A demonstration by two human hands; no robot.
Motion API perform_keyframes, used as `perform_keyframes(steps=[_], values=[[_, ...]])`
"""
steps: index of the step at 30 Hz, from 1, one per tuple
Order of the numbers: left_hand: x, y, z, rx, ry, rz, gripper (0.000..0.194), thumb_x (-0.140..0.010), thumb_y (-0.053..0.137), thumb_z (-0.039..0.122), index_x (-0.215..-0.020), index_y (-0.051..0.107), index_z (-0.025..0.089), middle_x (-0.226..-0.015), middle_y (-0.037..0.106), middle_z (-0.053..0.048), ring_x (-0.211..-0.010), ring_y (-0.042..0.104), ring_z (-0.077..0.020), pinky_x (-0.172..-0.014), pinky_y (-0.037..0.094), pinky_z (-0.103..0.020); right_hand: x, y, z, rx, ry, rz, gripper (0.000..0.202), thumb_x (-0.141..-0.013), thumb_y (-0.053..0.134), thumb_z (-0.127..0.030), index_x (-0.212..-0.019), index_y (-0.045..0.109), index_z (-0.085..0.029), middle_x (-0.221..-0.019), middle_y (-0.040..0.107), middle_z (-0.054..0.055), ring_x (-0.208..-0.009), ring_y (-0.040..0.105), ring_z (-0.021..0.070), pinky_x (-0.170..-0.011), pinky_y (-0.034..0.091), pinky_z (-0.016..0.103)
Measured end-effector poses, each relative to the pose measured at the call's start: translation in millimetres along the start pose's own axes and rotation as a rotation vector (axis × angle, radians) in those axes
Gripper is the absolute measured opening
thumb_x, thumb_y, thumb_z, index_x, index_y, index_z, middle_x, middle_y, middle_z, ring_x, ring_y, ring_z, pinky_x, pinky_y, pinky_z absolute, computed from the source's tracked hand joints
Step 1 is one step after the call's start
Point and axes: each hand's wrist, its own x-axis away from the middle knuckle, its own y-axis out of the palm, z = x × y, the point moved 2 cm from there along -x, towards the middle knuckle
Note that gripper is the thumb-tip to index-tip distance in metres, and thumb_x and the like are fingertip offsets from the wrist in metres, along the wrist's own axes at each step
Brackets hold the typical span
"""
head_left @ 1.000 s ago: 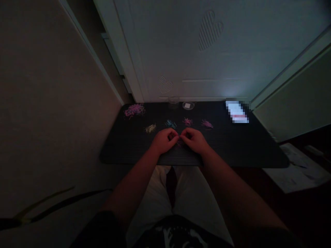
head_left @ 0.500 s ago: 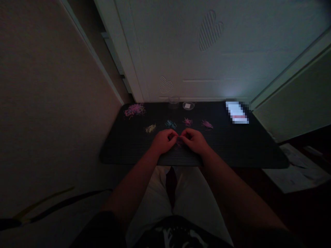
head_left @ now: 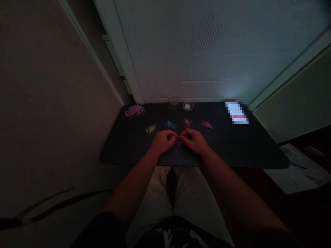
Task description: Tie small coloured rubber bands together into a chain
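My left hand (head_left: 164, 141) and my right hand (head_left: 194, 140) meet over the dark table, thumbs and forefingers pinched and almost touching. Whatever lies between the fingertips is too small and dim to name. Just below them sits a small pinkish-purple heap of thin strands (head_left: 177, 144), partly hidden by the hands. Beyond the hands are little piles of similar strands: a pale yellow pile (head_left: 150, 129), a blue pile (head_left: 170, 124), a pink pile (head_left: 188, 122) and a purplish-pink pile (head_left: 207, 124). A larger mixed pile (head_left: 135, 111) lies at the far left.
A clear round tub (head_left: 173, 102) stands at the table's back edge, beside a clear lid (head_left: 188, 106) bearing a white square. A glowing phone-like screen (head_left: 236, 112) lies at the back right. Behind the table (head_left: 245, 148) rises a white door (head_left: 181, 51). Papers (head_left: 297, 172) lie on the floor at right.
Both hands stay pinched together in nearly the same place. A little more of the heap beneath the fingertips shows now. The camera view has shifted very slightly.
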Motion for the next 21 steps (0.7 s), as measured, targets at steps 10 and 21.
perform_keyframes(steps=[10, 21], values=[[0.8, 0.1, -1.3, -0.048, 0.001, -0.009, 0.015, -0.073, 0.055, 0.021, -0.079, 0.068, 0.017, -0.07, 0.066, 0.001, -0.062, 0.056, -0.0111, -0.058, 0.04, -0.022, 0.5, 1.6, -1.2, 0.007, -0.032, -0.018, 0.008, -0.075, 0.056, -0.024, -0.071, 0.058, -0.017, -0.063, 0.056, -0.001, -0.057, 0.048, 0.0109, -0.054, 0.036, 0.023], [0.7, 0.9, 1.4, -0.162, -0.017, 0.021, 0.007, -0.067, 0.055, 0.019, -0.064, 0.061, 0.016, -0.064, 0.061, 0.0, -0.062, 0.053, -0.0128, -0.056, 0.037, -0.024, 1.3, 2.2, -4.9, 0.042, -0.086, -0.08, 0.005, -0.074, 0.058, -0.022, -0.071, 0.059, -0.017, -0.064, 0.053, -0.001, -0.058, 0.047, 0.0109, -0.055, 0.035, 0.023]])
